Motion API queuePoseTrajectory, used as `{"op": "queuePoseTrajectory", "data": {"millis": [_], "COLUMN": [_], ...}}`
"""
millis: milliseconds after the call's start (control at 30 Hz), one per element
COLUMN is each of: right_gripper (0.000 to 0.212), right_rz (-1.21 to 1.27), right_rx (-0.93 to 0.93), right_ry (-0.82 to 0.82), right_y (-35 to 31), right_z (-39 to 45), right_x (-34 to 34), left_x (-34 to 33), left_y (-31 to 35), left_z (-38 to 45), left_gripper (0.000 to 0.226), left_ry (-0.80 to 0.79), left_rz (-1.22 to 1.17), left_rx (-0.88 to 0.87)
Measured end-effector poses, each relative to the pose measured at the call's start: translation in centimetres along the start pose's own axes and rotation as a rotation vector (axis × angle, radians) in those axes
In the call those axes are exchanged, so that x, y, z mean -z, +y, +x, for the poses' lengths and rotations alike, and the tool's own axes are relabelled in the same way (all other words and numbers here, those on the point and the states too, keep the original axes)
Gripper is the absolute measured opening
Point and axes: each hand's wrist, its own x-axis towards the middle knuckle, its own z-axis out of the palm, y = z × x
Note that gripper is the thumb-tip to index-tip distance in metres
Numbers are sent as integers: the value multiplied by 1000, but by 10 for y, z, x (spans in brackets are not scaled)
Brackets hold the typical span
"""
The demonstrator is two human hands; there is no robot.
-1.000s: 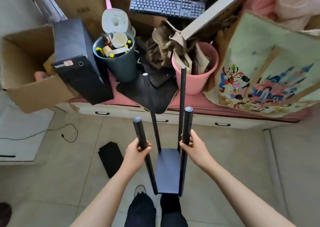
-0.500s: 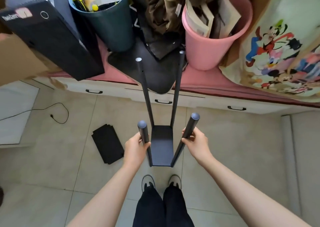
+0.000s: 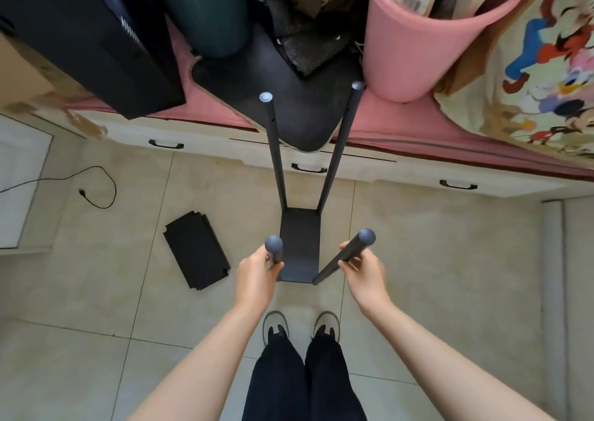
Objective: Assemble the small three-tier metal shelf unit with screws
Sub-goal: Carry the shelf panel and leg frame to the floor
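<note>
Since the earlier frames the head view has tipped further down and closer: the keyboard and the tops of the bins have left the top edge, both shoes now show on the tiles, and the shelf frame (image 3: pixel 300 244) stands lower in front of the person, with the hands still on the same two near posts.

In the head view the left hand (image 3: pixel 255 277) curls its fingers round the near left post (image 3: pixel 274 249) just under its rounded cap. The right hand (image 3: pixel 364 274) wraps fingers and thumb round the near right post (image 3: pixel 345 260), which leans outward to the right. The frame is dark metal: four slim round posts rising from one narrow rectangular bottom shelf (image 3: pixel 300 253), which sits on the floor just ahead of the shoes (image 3: pixel 300 327). The two far posts (image 3: pixel 276 150) splay apart toward their pale caps, and small holes show along the left one.

The floor (image 3: pixel 96 285) is beige tile with dark grout lines. A loose black shelf panel (image 3: pixel 196 251) lies flat on it, left of the frame and apart from it. A black cable (image 3: pixel 96 182) loops near the left edge. Behind runs a low white drawer cabinet (image 3: pixel 385 166) with black handles and a pink cover, carrying a pink bin (image 3: pixel 408 47), a dark green bin (image 3: pixel 209 12), a black box (image 3: pixel 83 38) and a cartoon-printed bag (image 3: pixel 530 67).
</note>
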Motion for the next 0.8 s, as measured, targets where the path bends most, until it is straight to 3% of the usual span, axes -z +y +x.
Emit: {"op": "queuePoseTrajectory", "data": {"millis": [67,200,333,800], "right_gripper": [25,17,30,30], "right_rz": [17,38,56,3], "right_rx": [-46,-88,-51,-57], "right_ry": [-1,-38,-60,-65], "right_y": [1,-2,-3,41], "right_z": [-4,-19,-43,-88], "right_x": [-4,3,14,3], "left_x": [-3,5,15,-4], "left_y": [0,-4,-13,-64], "left_z": [0,-9,-31,-59], "left_gripper": [9,27,43,32], "left_ry": [-65,-141,-154,-176], "left_rz": [-10,-83,-155,-177], "left_rx": [18,9,-78,-51]}}
